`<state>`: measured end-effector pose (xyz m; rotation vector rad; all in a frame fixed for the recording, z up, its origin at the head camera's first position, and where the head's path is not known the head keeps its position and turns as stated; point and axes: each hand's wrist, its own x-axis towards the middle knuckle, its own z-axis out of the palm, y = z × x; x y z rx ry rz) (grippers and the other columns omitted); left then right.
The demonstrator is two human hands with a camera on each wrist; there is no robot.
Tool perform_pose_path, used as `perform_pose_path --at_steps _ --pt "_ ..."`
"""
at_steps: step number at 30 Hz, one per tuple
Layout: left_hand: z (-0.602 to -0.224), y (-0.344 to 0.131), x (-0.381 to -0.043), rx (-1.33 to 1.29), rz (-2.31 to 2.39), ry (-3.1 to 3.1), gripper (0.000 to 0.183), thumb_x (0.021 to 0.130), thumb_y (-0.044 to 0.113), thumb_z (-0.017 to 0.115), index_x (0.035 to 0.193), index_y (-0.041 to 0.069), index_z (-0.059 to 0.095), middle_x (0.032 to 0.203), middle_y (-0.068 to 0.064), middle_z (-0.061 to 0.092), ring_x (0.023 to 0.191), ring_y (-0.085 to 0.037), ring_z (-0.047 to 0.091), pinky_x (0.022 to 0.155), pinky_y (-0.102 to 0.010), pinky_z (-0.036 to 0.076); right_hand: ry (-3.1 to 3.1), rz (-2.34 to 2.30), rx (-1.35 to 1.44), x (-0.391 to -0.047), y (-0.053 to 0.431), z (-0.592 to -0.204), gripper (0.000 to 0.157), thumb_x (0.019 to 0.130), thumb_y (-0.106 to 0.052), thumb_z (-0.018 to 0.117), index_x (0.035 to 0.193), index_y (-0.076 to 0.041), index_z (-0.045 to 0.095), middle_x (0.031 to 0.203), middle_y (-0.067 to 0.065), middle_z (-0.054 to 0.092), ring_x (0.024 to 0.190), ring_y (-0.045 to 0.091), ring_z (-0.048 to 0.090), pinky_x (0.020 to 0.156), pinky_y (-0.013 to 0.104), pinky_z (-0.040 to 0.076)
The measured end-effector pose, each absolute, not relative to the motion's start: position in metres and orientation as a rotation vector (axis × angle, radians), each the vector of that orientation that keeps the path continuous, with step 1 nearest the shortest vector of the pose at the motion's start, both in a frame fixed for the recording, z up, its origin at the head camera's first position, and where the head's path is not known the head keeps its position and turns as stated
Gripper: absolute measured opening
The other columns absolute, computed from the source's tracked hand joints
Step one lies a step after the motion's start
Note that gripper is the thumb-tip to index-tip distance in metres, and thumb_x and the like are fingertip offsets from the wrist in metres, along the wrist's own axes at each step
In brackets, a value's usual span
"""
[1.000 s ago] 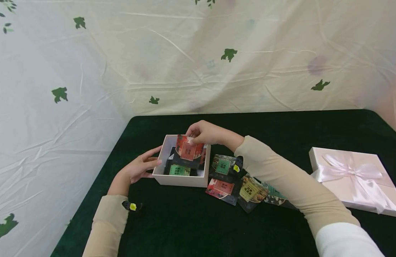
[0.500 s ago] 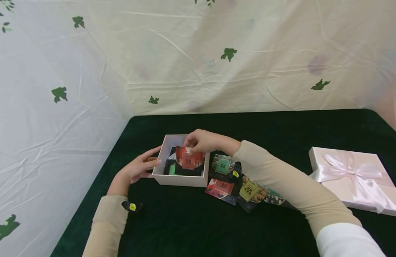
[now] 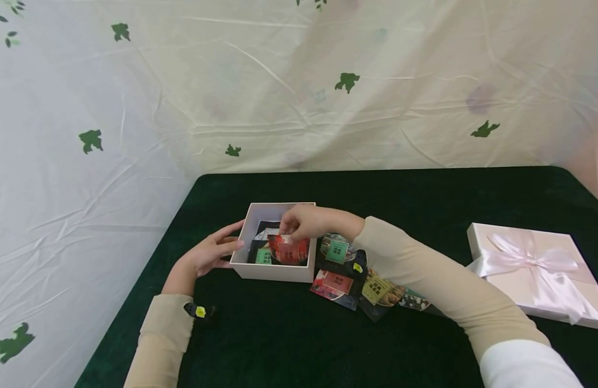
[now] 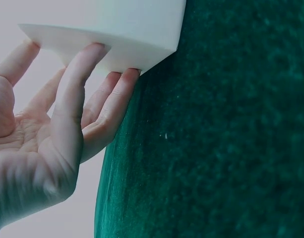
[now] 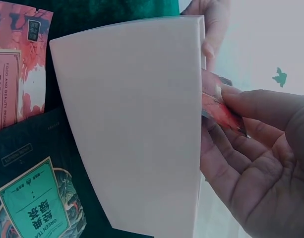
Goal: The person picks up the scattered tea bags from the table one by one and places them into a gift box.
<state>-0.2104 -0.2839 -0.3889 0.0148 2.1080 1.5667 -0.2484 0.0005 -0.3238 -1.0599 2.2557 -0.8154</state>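
Observation:
A white open-topped box (image 3: 275, 274) stands on the dark green cloth. My right hand (image 3: 308, 222) reaches over its right wall and pinches a red tea packet (image 3: 289, 250) by its upper edge, low inside the box. In the right wrist view the thumb presses on that packet's face at the rim. Under and beside it in the box lies a packet with a green label (image 3: 263, 256), partly hidden. My left hand (image 4: 67, 114) touches the box's left side with extended fingertips, thumb near the front corner.
Right of the box, several tea packets lie overlapping: one green-labelled (image 3: 336, 250), one pink-labelled (image 3: 338, 283), one yellow-labelled (image 3: 375, 291). My right forearm passes over part of them. A pale pink lid (image 3: 498, 231) with a satin bow rests farther right. A white curtain (image 3: 401, 124) hangs behind the table.
My right hand has lowered the red packet from above the rim down into the box, tilting it flatter. The left hand and the box have stayed in place.

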Motion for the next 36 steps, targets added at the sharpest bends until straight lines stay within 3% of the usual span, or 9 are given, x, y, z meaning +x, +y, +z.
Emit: perform_pose_path --at_steps 21,36 --pt "-0.389 -0.282 -0.209 0.016 1.551 2.124 0.072 0.093 0.039 0.06 0.152 0.031 0.019 0.151 -0.022 0.025 0.123 -0.035 0.044 0.094 -0.047 0.049 2.351 -0.86 -1.166 -0.246 0.032 -0.308 0.019 0.091 -0.01 0.062 0.108 -0.003 0.066 0.099 0.005 0.066 0.091 0.014 0.06 0.08 0.029 0.052" --pt "-0.391 -0.281 -0.211 -0.028 1.547 2.143 0.068 0.095 0.033 0.057 0.152 0.032 0.02 0.151 -0.02 0.028 0.125 -0.037 0.043 0.095 -0.05 0.047 2.443 -0.887 -1.121 -0.244 0.064 -0.308 0.019 0.091 -0.012 0.062 0.108 -0.004 0.066 0.099 0.007 0.066 0.091 0.017 0.06 0.084 0.036 0.052"
